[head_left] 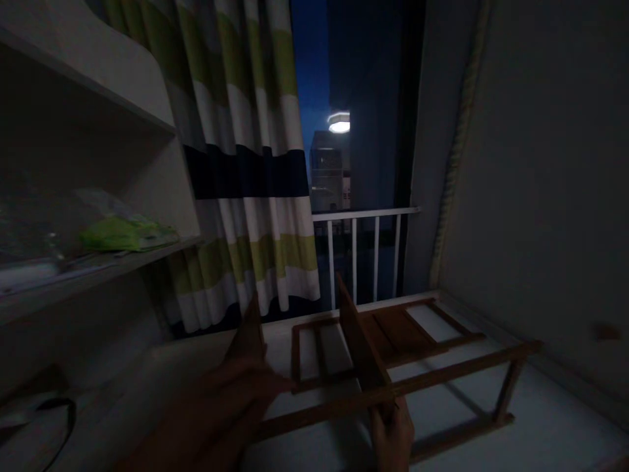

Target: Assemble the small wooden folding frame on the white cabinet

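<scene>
A brown wooden rack frame [334, 408] with long rails and upright boards lies on the white surface. My right hand [392, 436] closes around its near rail, just where the middle board [361, 341] meets it. Some of its fingers are hidden under the wood. My left hand [221, 406], dark and blurred, reaches in from the lower left with its fingers stretched to the right. It is in front of the left end board [251, 328]; whether it touches the board I cannot tell. Behind the middle board is a slatted brown panel [393, 334] within the frame.
White shelving [187, 190] stands at the left, with a bright green packet [130, 234] on it. A striped curtain [246, 174] hangs beside the window. White railing [366, 215] crosses the window. A wall [540, 196] bounds the right side. A dark cord [69, 419] lies at lower left.
</scene>
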`<state>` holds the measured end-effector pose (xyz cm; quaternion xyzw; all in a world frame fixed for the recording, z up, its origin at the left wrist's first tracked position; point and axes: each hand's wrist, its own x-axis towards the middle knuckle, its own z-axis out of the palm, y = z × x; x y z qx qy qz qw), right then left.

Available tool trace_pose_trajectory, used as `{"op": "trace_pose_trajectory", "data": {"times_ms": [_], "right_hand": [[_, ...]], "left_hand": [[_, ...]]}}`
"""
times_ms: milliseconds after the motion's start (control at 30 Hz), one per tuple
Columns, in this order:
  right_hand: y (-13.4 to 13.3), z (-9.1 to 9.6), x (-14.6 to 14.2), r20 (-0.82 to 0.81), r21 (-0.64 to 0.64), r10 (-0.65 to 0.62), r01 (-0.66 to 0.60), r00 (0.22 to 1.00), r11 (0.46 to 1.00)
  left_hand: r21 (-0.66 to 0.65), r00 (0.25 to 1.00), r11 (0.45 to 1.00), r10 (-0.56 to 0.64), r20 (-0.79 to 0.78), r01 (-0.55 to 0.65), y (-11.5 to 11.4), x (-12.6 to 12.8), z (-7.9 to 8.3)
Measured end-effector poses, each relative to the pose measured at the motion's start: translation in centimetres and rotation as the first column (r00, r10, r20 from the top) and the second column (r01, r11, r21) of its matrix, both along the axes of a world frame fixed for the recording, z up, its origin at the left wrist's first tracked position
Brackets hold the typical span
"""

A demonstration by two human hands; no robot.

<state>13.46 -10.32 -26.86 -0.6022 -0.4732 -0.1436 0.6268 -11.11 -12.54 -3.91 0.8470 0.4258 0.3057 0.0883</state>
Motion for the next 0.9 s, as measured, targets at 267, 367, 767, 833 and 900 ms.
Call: {"op": "trace_pose_trajectory", "data": {"times_ms": [267,367,767,833,900], "right_hand": [[0.0,0.9,-0.2,0.019,0.055,0.021,-0.022,1.000,0.998],[0.0,0.9,-0.1,0.023,0.020,0.069,-0.070,0.997,0.997],[-1.1,1.2,-0.5,-0.045,0.031,0.085,-0.083,0.995,0.996],[-2.1,1.2,-0.5,-0.098,0.069,0.079,-0.073,0.992,0.995],[-3.4,1.2,-0.3,-0.128,0.102,0.053,-0.040,0.990,0.994]], "left_hand": [[-0.147,0.751,0.766,-0.643,-0.151,0.626,5.1,13.9,1.2],[-0.225,0.695,0.691,-0.715,-0.076,0.687,6.2,16.1,-1.2],[-0.340,0.716,0.658,-0.694,0.073,0.672,6.2,17.3,-3.9],[-0.344,0.713,0.650,-0.695,0.089,0.677,6.1,17.4,-3.8],[-0.368,0.719,0.642,-0.685,0.120,0.673,6.0,17.4,-3.9]]}}
